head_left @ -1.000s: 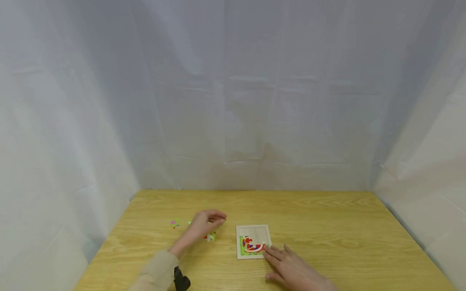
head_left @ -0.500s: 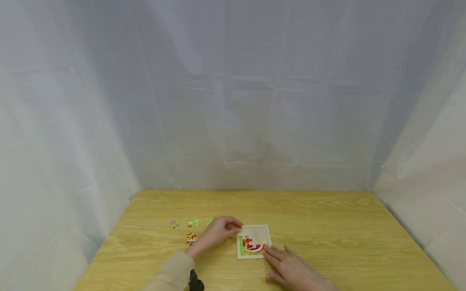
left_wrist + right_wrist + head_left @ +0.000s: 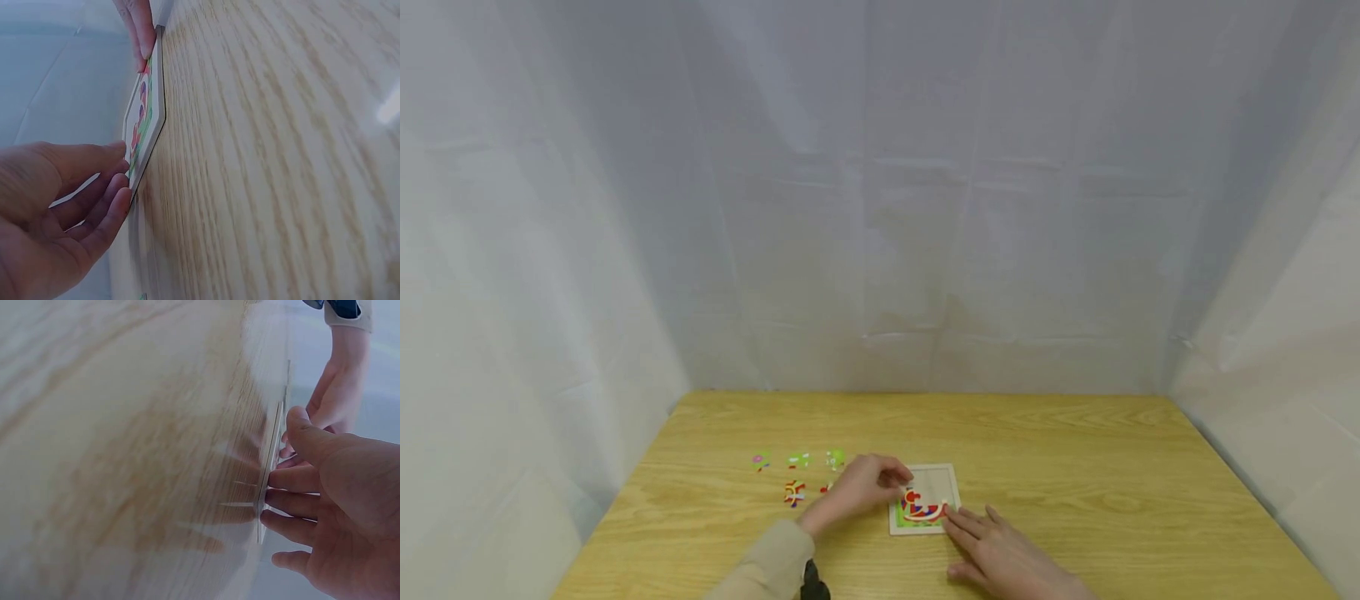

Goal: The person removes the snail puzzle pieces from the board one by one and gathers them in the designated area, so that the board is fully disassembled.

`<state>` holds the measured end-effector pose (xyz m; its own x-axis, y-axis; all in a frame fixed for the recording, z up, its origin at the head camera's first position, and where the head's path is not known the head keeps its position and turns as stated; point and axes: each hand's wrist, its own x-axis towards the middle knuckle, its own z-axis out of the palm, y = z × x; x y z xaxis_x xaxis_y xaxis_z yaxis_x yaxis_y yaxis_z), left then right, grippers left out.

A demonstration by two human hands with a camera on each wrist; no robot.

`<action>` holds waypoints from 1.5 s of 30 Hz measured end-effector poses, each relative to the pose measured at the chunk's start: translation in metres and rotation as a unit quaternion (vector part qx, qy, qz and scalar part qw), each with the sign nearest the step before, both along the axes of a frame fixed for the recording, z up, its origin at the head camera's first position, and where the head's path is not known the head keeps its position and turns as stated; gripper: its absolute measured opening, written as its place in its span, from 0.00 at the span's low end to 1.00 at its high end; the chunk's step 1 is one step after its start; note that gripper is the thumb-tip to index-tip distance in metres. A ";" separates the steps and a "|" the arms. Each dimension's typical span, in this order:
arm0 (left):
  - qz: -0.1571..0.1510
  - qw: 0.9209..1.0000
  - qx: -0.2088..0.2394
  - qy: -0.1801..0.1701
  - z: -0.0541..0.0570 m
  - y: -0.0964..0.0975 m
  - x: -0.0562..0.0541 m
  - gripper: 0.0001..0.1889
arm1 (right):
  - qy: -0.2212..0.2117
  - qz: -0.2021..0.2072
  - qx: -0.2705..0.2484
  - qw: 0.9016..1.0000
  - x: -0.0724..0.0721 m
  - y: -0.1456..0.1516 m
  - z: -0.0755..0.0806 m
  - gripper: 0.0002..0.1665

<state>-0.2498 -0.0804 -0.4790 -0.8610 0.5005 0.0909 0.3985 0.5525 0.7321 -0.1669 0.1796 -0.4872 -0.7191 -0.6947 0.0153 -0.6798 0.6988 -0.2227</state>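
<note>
A small square wooden puzzle board lies on the table, with colourful pieces set along its lower and left part and bare wood above. My left hand is over the board's left side. In the left wrist view its thumb and fingertips come together at the edge of the puzzle board, pinching what seems to be a puzzle piece, nearly all hidden by the fingers. My right hand lies at the lower right corner. Its straight fingers touch the board's edge in the right wrist view.
Several loose puzzle pieces lie left of the board, among them a green one, a green and white one, a pink-flowered one and a red and yellow one. Pale sheeting hangs behind the wooden table.
My left hand has moved right from the loose pieces to the board's left side, uncovering pieces beneath its earlier place. The right hand and the board have stayed put.
</note>
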 end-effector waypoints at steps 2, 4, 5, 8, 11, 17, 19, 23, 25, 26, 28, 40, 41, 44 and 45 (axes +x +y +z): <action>-0.003 1.000 -0.005 0.001 0.001 0.002 0.001 0.13 | -0.002 0.000 0.000 1.000 0.000 0.000 0.000 0.42; -0.009 1.000 -0.012 0.006 0.002 0.003 0.002 0.15 | 0.002 0.001 0.002 1.000 0.000 0.000 -0.001 0.42; -0.013 1.000 -0.017 0.008 0.002 0.003 0.002 0.15 | 0.001 0.000 0.003 1.000 -0.001 0.000 -0.001 0.41; -0.025 0.999 -0.027 0.020 0.003 0.004 0.002 0.16 | -0.004 -0.004 0.006 1.000 -0.001 -0.001 -0.001 0.41; -0.030 0.999 -0.036 0.027 0.002 0.005 0.001 0.16 | -0.015 -0.011 0.009 1.000 -0.001 -0.001 -0.001 0.41; -0.024 0.997 -0.057 0.053 0.004 0.008 0.001 0.16 | 0.007 -0.004 0.003 1.000 0.000 -0.001 0.001 0.41; -0.023 0.996 -0.060 0.059 0.005 0.009 0.001 0.16 | 0.012 -0.002 0.001 1.000 0.000 0.000 0.001 0.41; -0.023 0.996 -0.058 0.058 0.009 0.010 0.004 0.17 | 0.004 -0.003 0.002 1.000 0.000 0.000 0.002 0.41; -0.022 0.996 -0.059 0.057 0.010 0.011 0.005 0.18 | -0.002 -0.005 0.004 1.000 0.000 -0.001 0.002 0.41; -0.020 0.996 -0.060 0.057 0.010 0.011 0.005 0.18 | -0.006 -0.007 0.005 1.000 0.000 -0.001 0.002 0.41; -0.017 0.996 -0.064 0.058 0.010 0.011 0.005 0.18 | -0.008 -0.008 0.006 1.000 0.000 -0.001 0.003 0.41; -0.013 0.998 -0.033 0.045 0.006 0.007 0.001 0.06 | 0.018 -0.003 0.003 1.000 0.001 -0.001 0.001 0.41; -0.011 0.999 -0.027 0.043 0.007 0.006 0.000 0.06 | 0.018 -0.003 0.003 1.000 0.001 -0.001 0.000 0.41; -0.003 0.999 -0.013 0.034 0.008 0.004 -0.001 0.05 | 0.007 -0.003 0.003 1.000 0.000 -0.001 0.000 0.41; 0.000 0.999 -0.010 0.030 0.008 0.003 -0.002 0.05 | 0.001 -0.003 0.003 1.000 0.000 -0.001 0.000 0.41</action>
